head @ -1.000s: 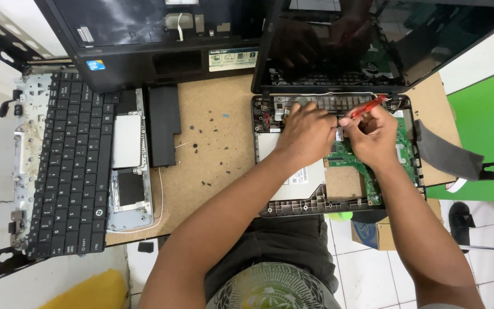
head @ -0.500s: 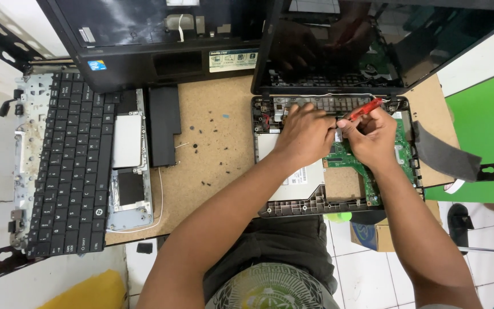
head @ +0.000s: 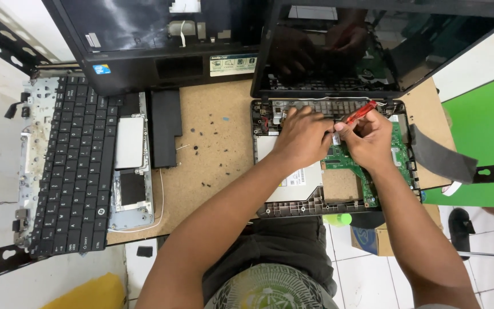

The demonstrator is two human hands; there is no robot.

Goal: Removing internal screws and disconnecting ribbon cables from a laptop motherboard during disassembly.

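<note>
An opened laptop base (head: 293,209) lies on the cork-topped table, its green circuit board (head: 347,160) and silver drive (head: 298,183) exposed, its dark screen (head: 384,46) standing behind. My right hand (head: 367,140) grips a red-handled screwdriver (head: 360,113) over the board's upper part. My left hand (head: 301,134) rests fingers-down on the base beside it, touching the area near the screwdriver tip. What lies under its fingertips is hidden.
A loose black keyboard (head: 72,166) lies on a palmrest frame (head: 130,166) at the left, with a black battery (head: 165,127) beside it. Another laptop shell (head: 161,40) stands at the back. Small dark screws (head: 204,146) are scattered on the table (head: 218,171). A grey strip (head: 441,154) hangs at the right.
Both hands stay over the upper part of the board with only slight shifts; the screwdriver remains in my right hand.
</note>
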